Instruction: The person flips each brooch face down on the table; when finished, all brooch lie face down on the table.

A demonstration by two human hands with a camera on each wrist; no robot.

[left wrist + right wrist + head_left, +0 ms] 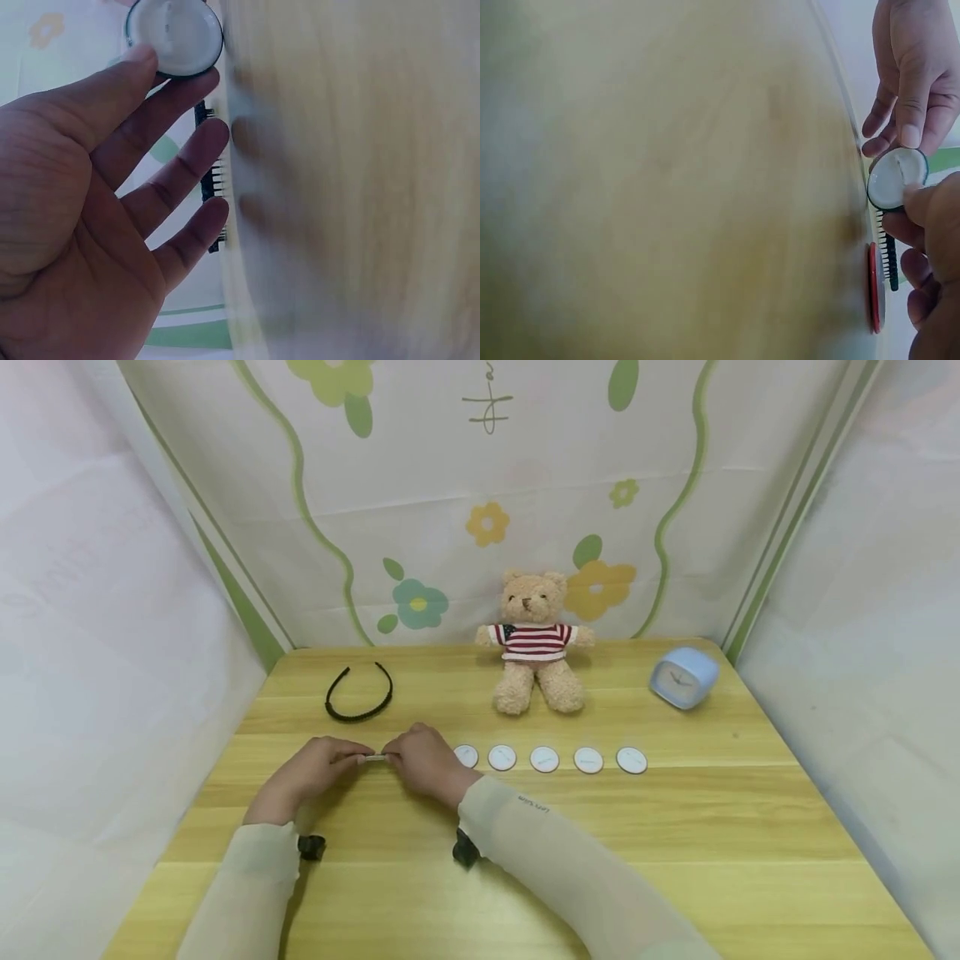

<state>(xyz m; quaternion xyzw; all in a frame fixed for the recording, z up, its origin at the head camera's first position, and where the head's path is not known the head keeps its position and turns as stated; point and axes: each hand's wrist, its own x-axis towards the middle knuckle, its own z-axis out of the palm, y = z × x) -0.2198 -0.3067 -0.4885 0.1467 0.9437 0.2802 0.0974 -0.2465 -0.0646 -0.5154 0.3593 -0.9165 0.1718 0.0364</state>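
Observation:
Both hands hold one round badge [375, 757] edge-on above the left part of the table. In the left wrist view this badge [176, 34] shows a white back with a thin bar across it and a dark green rim. My left hand [307, 772] pinches its left edge between thumb and index finger, the other fingers spread. Opposite, my right hand [425, 760] pinches the right edge with thumb and fingertips. Just right of the right hand starts a row of several white round badges [544, 759] with dark or reddish rims, the first partly behind that hand.
A black headband [359, 717] with small teeth lies behind the hands. Farther back, a teddy bear [533, 643] in a striped shirt sits against the flowered cloth [420, 485]. A light blue clock [684, 678] stands at the table's [712, 843] back right.

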